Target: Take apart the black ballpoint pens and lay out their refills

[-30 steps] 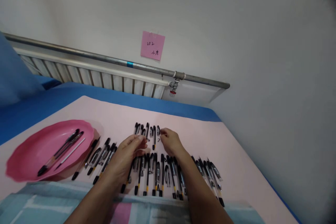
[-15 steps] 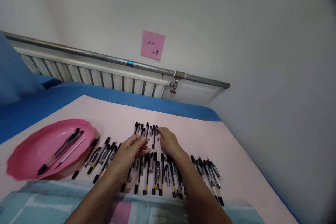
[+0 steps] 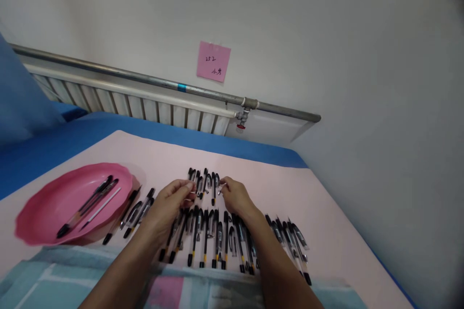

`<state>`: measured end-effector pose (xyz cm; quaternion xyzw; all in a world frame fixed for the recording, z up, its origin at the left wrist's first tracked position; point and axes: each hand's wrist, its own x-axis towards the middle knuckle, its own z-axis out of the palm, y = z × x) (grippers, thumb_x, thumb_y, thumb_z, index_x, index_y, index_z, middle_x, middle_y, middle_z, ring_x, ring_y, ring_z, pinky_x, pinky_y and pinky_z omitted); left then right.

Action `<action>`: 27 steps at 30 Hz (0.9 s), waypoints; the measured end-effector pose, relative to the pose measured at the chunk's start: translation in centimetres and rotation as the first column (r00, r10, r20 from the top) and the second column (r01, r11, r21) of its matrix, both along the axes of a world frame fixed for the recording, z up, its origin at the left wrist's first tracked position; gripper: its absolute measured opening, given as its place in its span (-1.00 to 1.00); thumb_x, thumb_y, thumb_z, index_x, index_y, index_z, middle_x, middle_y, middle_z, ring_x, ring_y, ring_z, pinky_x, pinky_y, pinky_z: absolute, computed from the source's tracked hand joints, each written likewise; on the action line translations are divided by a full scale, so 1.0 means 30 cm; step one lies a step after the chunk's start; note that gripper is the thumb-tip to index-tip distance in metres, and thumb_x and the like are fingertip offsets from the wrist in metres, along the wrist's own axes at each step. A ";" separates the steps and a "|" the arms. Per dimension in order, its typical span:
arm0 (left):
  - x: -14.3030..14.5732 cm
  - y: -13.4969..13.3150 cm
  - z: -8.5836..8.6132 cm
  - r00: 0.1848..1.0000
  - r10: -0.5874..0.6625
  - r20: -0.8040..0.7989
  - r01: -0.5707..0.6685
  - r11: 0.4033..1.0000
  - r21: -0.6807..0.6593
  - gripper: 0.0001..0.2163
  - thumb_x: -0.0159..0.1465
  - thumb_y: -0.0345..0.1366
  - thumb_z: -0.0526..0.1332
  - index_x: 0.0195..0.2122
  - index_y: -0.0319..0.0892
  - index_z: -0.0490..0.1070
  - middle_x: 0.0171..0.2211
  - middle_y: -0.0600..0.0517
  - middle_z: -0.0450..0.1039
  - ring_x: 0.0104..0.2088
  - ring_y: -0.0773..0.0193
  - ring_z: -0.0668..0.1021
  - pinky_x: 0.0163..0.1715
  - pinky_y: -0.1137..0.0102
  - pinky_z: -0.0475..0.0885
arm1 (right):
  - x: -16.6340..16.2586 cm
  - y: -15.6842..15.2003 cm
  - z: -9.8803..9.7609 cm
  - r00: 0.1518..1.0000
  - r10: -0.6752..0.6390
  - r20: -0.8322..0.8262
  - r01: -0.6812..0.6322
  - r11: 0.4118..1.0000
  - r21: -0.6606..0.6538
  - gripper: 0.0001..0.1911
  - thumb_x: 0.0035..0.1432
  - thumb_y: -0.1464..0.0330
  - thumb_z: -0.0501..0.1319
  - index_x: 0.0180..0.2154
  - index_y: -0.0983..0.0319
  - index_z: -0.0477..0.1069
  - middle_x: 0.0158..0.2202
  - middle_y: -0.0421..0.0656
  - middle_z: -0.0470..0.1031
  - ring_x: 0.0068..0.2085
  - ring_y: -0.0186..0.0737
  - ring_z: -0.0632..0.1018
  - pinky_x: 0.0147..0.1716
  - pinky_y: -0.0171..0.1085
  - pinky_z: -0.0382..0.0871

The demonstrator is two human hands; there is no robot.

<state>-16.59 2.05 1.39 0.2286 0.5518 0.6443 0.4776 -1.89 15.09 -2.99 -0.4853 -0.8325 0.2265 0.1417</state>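
My left hand (image 3: 174,198) hovers over the left part of a far row of pen parts. Its thumb and fingers are closed together; what they hold, if anything, is hidden. My right hand (image 3: 235,195) is at the right end of that row, fingers loosely curled and apart, beside a pen cap (image 3: 217,179) and a small metal tip (image 3: 219,192). Between the hands lies a black-ended pen barrel (image 3: 213,193), with other caps and barrels alongside. Nearer to me, a long row of clear pen barrels (image 3: 206,241), caps and tips passes partly under both forearms.
At the left, a pink oval tray (image 3: 36,212) holds pens and a white refill-like stick (image 3: 103,207). More pen parts (image 3: 288,239) lie at the right. Behind the pink tabletop (image 3: 275,183) are a radiator (image 3: 145,108), a pipe and a pink note (image 3: 213,62) on the wall.
My left hand has moved left, away from the middle of the far row, and a small metal piece shows there. My right hand stays at about the same place.
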 end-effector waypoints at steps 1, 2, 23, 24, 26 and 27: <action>-0.008 0.000 -0.001 1.000 0.013 -0.003 -0.013 1.000 0.008 -0.74 -0.09 -0.13 0.31 -0.45 -0.21 0.45 -0.42 0.03 0.46 -0.42 0.32 0.47 -0.40 0.44 0.33 | 0.000 -0.002 0.001 1.000 -0.006 -0.002 0.006 1.000 -0.009 -0.72 0.08 0.45 0.02 -0.18 0.22 0.40 -0.30 -0.12 0.50 -0.30 -0.28 0.47 -0.32 -0.39 0.24; -0.016 0.001 -0.003 1.000 0.023 -0.006 -0.023 1.000 0.020 -0.73 -0.09 -0.13 0.31 -0.45 -0.21 0.45 -0.42 0.03 0.46 -0.42 0.32 0.47 -0.40 0.43 0.34 | 0.000 -0.003 0.003 1.000 -0.012 -0.003 0.012 1.000 -0.018 -0.71 0.07 0.45 0.02 -0.17 0.21 0.40 -0.31 -0.13 0.50 -0.31 -0.28 0.46 -0.33 -0.40 0.24; -0.043 0.000 0.003 0.996 0.049 -0.071 -0.048 0.999 0.008 -0.77 -0.05 -0.18 0.28 -0.41 -0.22 0.46 -0.41 0.00 0.44 -0.39 0.30 0.47 -0.42 0.43 0.35 | -0.031 -0.022 0.000 0.993 -0.059 -0.105 0.017 0.933 -0.359 -0.80 -0.10 0.58 0.05 -0.42 0.24 0.35 -0.53 -0.24 0.46 -0.64 -0.43 0.34 -0.66 -0.46 0.11; -0.044 -0.001 0.002 0.995 0.043 -0.085 -0.043 0.999 0.006 -0.77 -0.04 -0.18 0.27 -0.40 -0.22 0.45 -0.41 0.00 0.44 -0.39 0.30 0.47 -0.41 0.43 0.35 | -0.031 -0.023 0.000 0.992 -0.062 -0.111 0.017 0.929 -0.368 -0.80 -0.09 0.57 0.04 -0.42 0.24 0.34 -0.53 -0.25 0.46 -0.65 -0.43 0.33 -0.67 -0.46 0.10; -0.045 -0.001 -0.001 0.994 0.030 -0.108 -0.030 1.000 -0.002 -0.75 -0.03 -0.16 0.26 -0.38 -0.22 0.45 -0.40 0.01 0.44 -0.38 0.30 0.47 -0.40 0.42 0.35 | -0.030 -0.024 0.000 0.990 -0.068 -0.123 0.016 0.926 -0.377 -0.81 -0.08 0.57 0.04 -0.43 0.24 0.34 -0.54 -0.25 0.45 -0.67 -0.44 0.32 -0.68 -0.46 0.10; -0.046 -0.001 -0.001 0.993 0.024 -0.116 -0.025 1.000 -0.006 -0.74 -0.03 -0.16 0.26 -0.37 -0.23 0.44 -0.40 0.01 0.44 -0.38 0.30 0.47 -0.39 0.42 0.35 | -0.028 -0.023 -0.001 0.989 -0.069 -0.128 0.016 0.927 -0.375 -0.82 -0.08 0.57 0.03 -0.44 0.24 0.33 -0.54 -0.25 0.45 -0.68 -0.45 0.31 -0.69 -0.46 0.09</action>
